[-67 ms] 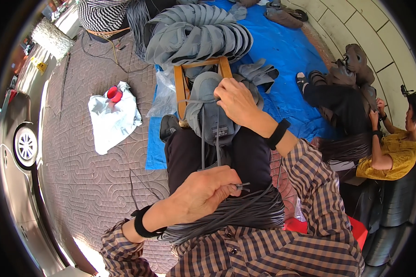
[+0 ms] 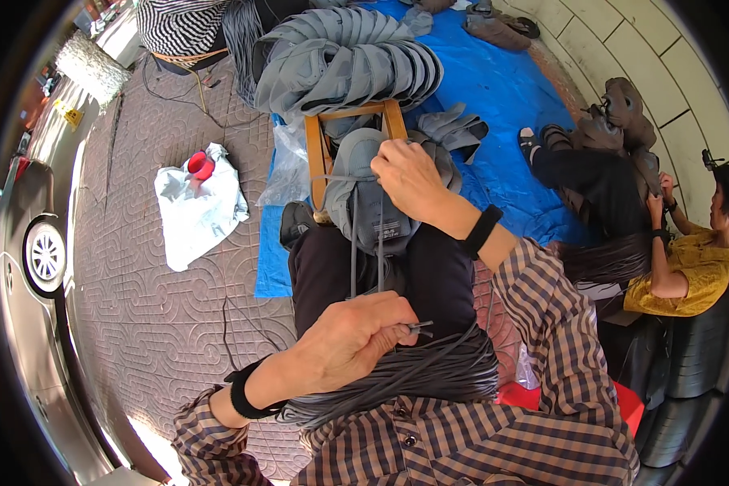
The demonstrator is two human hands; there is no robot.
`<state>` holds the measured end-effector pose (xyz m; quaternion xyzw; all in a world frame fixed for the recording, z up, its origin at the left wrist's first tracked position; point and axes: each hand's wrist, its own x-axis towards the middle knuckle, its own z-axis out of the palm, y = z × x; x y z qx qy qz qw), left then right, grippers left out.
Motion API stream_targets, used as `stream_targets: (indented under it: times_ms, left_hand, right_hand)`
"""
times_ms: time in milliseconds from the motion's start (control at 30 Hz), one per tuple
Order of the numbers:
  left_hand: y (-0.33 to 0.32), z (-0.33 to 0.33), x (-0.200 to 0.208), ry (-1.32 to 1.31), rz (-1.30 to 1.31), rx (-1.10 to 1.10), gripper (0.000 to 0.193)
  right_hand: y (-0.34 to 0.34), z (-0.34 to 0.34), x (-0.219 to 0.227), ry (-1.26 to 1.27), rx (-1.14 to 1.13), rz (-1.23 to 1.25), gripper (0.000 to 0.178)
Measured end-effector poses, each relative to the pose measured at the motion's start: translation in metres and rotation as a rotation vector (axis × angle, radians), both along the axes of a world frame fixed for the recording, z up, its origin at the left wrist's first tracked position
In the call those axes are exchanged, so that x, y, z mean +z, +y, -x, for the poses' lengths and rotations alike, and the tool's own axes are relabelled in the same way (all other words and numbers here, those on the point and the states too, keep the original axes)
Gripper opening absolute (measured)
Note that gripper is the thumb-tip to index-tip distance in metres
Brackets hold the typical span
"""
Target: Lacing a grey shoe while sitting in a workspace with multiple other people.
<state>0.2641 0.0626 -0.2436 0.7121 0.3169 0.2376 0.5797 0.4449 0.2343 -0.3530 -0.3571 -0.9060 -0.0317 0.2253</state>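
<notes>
A grey shoe upper [image 2: 355,151] lies over my knees, its dark tongue [image 2: 369,209] facing me. From it two strands of grey shoelace [image 2: 353,263] run taut toward me. My left hand [image 2: 352,338], closed in a fist above my lap, grips the shoelace, whose ends stick out past the fingers. Up at the eyelets, my right hand [image 2: 413,180] is closed in a pinch on the lace where it crosses the upper; its fingertips are partly hidden. Across my thighs rests a thick bundle of dark grey laces [image 2: 441,364].
Beyond the upper stands a wooden frame [image 2: 314,158] before a long row of nested grey uppers [image 2: 340,73]. Blue tarp [image 2: 494,89] covers ground ahead. To the left are a white bag [image 2: 188,223] with a red object [image 2: 201,166] and a parked car [image 2: 32,324]. Another person [image 2: 680,275] works at right.
My right hand has shifted very slightly left and down at the upper. My left hand has barely moved and keeps the lace taut.
</notes>
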Motion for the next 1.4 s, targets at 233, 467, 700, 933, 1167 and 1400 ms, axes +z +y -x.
stream_targets:
  times_ms: [233, 467, 700, 933, 1167, 1400]
  left_hand:
    - [0.034, 0.022, 0.044, -0.182, 0.212, 0.199, 0.016]
    - [0.114, 0.032, 0.123, -0.295, -0.032, 0.255, 0.017]
    - [0.098, 0.024, 0.155, -0.228, -0.089, 0.403, 0.023]
    - [0.031, 0.053, 0.19, -0.133, -0.118, 0.505, 0.026]
    - [-0.019, 0.078, 0.214, -0.064, -0.161, 0.555, 0.028]
    - [-0.038, 0.066, 0.146, 0.106, 0.088, 0.91, 0.023]
  right_hand:
    - [0.021, -0.004, 0.026, 0.035, 0.132, -0.019, 0.011]
    - [0.017, 0.01, 0.029, -0.241, 0.127, -0.223, 0.012]
    - [0.019, 0.001, 0.017, -0.294, 0.095, -0.057, 0.013]
    - [0.026, -0.003, 0.023, -0.035, 0.091, 0.257, 0.011]
    - [0.038, -0.026, -0.004, 0.612, -0.19, 0.918, 0.03]
    - [0.029, -0.017, -0.013, 0.659, -0.297, 0.666, 0.04]
